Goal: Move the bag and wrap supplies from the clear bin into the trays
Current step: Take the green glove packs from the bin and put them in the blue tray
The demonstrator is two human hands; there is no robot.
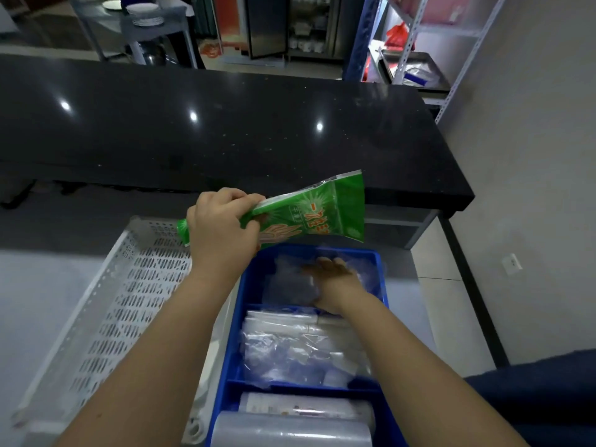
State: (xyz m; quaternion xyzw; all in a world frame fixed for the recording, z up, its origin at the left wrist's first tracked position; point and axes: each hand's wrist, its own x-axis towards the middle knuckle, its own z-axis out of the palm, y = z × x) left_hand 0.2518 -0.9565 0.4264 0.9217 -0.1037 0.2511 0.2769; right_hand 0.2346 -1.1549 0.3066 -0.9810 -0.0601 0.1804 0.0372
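Head view, the only one.

Left hand (222,227): grip curled tight round the near end of a green packet (322,211). The printed hand outline suggests disposable gloves; the lettering is too blurred to read. The packet is held in the air, tilted up to the right, above the far edge of the blue tray (238,317) and just right of the white perforated tray (129,285). It touches neither tray.

Right hand (335,275): grip spread, fingers laid out flat on the clear bags (290,279) in the blue tray's far compartment. It presses or smooths them and pinches nothing.

Blue tray, three compartments:
- far: loose clear bags under the right hand
- middle: flat packs of clear bags (296,343)
- near: rolls of wrap (290,427) lying side by side

The white perforated tray sits against the blue tray's left side. Behind both runs a black counter (225,130), with metal shelving (419,59) at far right.

Step in hand, as I judge it: placing one item. The green packet is out and carried but not yet set down, and the right hand seems to be flattening room for it.

Next move calls for:
- choosing a tray; the far blue compartment looks likeliest, with the white tray as the alternative
- lifting the right hand clear first
- lowering the packet flat, since it is limp and may fold over the wall
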